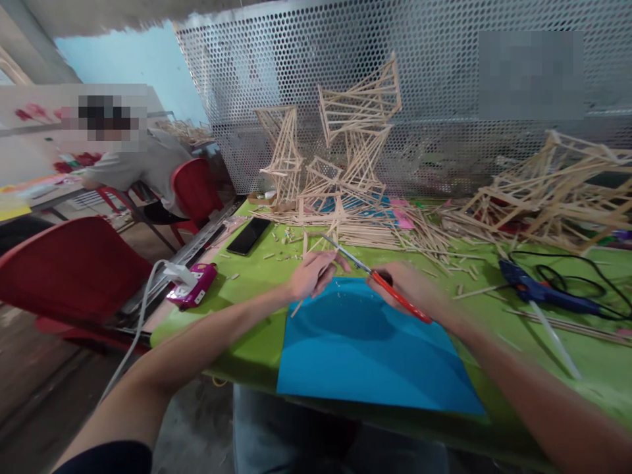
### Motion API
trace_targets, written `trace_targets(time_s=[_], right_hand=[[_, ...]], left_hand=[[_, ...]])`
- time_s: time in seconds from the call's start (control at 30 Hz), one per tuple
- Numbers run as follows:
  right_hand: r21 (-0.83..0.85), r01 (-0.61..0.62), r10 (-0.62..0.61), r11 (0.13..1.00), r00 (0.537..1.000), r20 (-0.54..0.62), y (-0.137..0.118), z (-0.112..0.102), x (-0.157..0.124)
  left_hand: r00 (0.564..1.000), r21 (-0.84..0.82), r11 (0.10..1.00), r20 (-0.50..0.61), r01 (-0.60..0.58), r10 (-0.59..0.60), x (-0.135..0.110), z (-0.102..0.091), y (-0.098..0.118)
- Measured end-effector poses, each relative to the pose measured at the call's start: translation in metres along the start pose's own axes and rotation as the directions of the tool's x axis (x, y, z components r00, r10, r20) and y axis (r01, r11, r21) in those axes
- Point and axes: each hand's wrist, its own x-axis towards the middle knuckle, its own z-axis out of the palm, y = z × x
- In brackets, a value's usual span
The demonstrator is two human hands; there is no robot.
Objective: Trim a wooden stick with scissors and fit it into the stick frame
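Desk (259,342): I had its green top spread across my view, round to 3 o'clock.
Stick frames (365,118): They rose at 12 o'clock, with loose sticks (365,236) heaped at their foot.
Blue sheet (345,362): It lay flat at 6 o'clock, at the near edge.
Red-handled scissors (402,300): I saw the blades aimed at 10 o'clock; I took the step for trimming a stick.
Right hand (412,283): Blurred, at 1 o'clock of the sheet, its fingers were clamped on the red handle.
Left hand (312,275): At 11 o'clock of the sheet, near the blades, its fingers were bent; I could not tell whether they gripped anything.
Thin stick (297,308): One end showed at 7 o'clock of the left hand; I judged the next move called for a steady stick and blades clear of the fingers.
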Motion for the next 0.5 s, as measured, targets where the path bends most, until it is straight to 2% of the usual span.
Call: trace_targets(time_s=[0.07, 0.13, 0.33, 0.5], right_hand=[[-0.002, -0.012, 0.012, 1.000, 1.000, -0.019, 0.001, 0.000, 0.003], [0.001, -0.001, 0.001, 1.000, 0.999, -0.042, 0.003, -0.001, 0.005], [0.090, 0.050, -0.056, 0.995, 0.997, 0.060, -0.001, -0.006, -0.005], [0.110, 0.064, -0.071, 0.992, 0.995, 0.068, -0.009, -0.004, -0.013]], left_hand=[[0.995, 0.105, 0.993, -0.085, -0.048, 0.057, 0.002, -0.002, -0.001], [0.989, 0.196, 0.978, -0.115, -0.073, 0.097, 0.003, -0.003, -0.002], [0.987, 0.307, 0.948, -0.106, -0.082, 0.120, 0.000, -0.001, -0.001], [0.982, 0.413, 0.905, -0.104, -0.101, 0.157, -0.004, 0.004, 0.004]])
